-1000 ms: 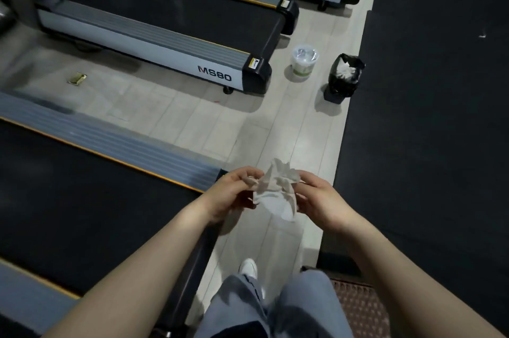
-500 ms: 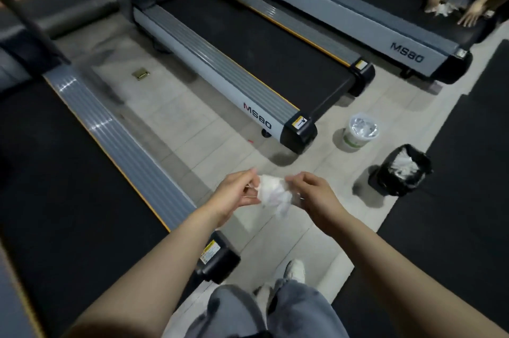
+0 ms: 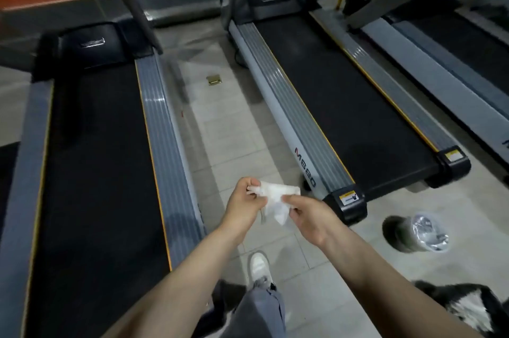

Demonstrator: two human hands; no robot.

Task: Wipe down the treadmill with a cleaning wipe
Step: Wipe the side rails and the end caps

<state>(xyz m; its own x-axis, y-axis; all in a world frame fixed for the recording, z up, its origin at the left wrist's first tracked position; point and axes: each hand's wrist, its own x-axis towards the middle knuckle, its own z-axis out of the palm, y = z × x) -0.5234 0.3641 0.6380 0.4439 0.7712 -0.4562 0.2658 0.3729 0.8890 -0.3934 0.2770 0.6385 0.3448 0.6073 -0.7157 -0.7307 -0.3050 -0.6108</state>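
White crumpled wipe (image 3: 275, 201) pinched between left hand (image 3: 246, 207) and right hand (image 3: 310, 216). Ribbed grey treadmill (image 3: 168, 145) rail left of hands; clear-lidded round tub (image 3: 421, 233) right.

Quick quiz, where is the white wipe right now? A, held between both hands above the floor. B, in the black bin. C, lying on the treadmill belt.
A: the left hand and right hand both pinch the crumpled wipe over the tiled floor.

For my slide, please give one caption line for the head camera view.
Both hands, left hand and right hand, hold a crumpled white wipe above the floor between two treadmills.
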